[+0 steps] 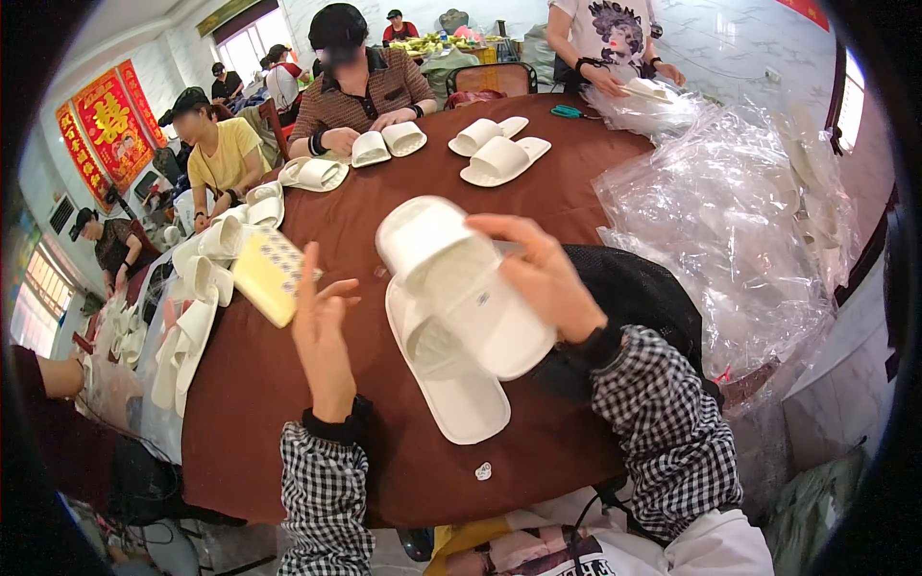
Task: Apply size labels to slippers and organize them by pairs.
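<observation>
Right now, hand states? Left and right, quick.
Left hand: open, fingers loose, holding nothing, raised above the table.
Right hand: closed on a white slipper, held over a second slipper.

Black-and-white checked sleeves with dark knitted cuffs are worn on both forearms, at lower centre and lower right of the frame; a white garment is seen beneath.

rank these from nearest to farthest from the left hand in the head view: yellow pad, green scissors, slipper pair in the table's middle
1. yellow pad, just left of the left hand
2. slipper pair, mid-table, beyond and to the right
3. green scissors, at the far edge of the table
</observation>
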The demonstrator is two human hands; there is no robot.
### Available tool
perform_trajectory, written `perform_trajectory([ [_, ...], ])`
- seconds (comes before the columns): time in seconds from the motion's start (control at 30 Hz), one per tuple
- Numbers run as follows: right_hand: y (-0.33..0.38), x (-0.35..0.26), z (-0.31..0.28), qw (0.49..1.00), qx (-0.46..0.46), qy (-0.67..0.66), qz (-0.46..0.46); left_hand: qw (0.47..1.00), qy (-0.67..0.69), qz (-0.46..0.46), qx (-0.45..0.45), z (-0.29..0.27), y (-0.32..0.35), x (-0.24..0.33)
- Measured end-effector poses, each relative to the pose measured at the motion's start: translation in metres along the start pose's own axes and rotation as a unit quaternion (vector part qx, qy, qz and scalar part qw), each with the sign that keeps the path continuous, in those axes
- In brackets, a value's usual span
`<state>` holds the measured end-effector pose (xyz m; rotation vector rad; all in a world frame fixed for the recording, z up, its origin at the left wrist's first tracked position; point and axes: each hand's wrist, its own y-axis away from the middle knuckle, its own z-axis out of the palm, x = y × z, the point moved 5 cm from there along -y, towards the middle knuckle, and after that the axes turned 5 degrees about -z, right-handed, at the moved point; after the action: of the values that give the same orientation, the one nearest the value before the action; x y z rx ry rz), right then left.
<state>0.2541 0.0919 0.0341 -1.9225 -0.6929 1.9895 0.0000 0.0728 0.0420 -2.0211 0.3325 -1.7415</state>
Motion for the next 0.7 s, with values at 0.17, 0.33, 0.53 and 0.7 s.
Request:
perform_trajectory([
  [0.17,-0.011,0.004,-0.034,0.998,0.024,0.017,0.051,0.959,-0.181,0.047,-0.213,0.048,0.006,-0.035],
  [0.33,-0.009,0.011,-0.027,0.997,0.005,0.033,0.070,0.916,-0.328,0.126,-0.194,0.037,-0.003,-0.052],
  [0.53,0.002,0.014,-0.003,0.973,-0.035,0.224,-0.043,0.919,-0.339,0.024,-0.198,-0.031,-0.008,-0.075],
  [0.7,0.028,0.035,0.024,0.924,-0.187,0.329,0.055,0.898,-0.421,-0.013,-0.129,-0.071,-0.003,-0.081],
])
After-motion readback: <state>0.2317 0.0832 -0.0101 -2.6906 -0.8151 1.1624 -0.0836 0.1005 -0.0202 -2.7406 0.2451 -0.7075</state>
